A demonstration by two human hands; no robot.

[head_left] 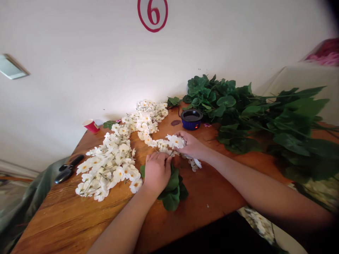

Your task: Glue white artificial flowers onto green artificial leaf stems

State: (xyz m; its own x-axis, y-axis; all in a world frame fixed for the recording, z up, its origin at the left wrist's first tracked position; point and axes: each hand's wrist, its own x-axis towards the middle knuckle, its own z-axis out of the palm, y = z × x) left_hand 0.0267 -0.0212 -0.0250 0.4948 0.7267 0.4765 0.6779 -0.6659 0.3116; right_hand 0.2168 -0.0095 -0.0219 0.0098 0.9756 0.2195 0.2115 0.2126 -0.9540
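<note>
Near the middle of the wooden table, my left hand (158, 172) is closed at the top of a bunch of green artificial leaves (172, 190); its fingers hide the stem. Just to the right and farther back, my right hand (192, 145) has its fingers curled round a white artificial flower (176, 141) with a yellow centre. More white petals (195, 163) hang below that hand. Between both hands, small blossoms and thin stems run together. A large heap of white flowers (111, 162) lies to the left of my left hand and stretches back towards the wall.
A blue pot (191, 121) with a lit red light and dark contents stands behind my right hand. Green leafy stems (254, 109) are piled at the right. At the left are a red paper cup (91, 126) and a black-handled tool (67, 170) by the table edge.
</note>
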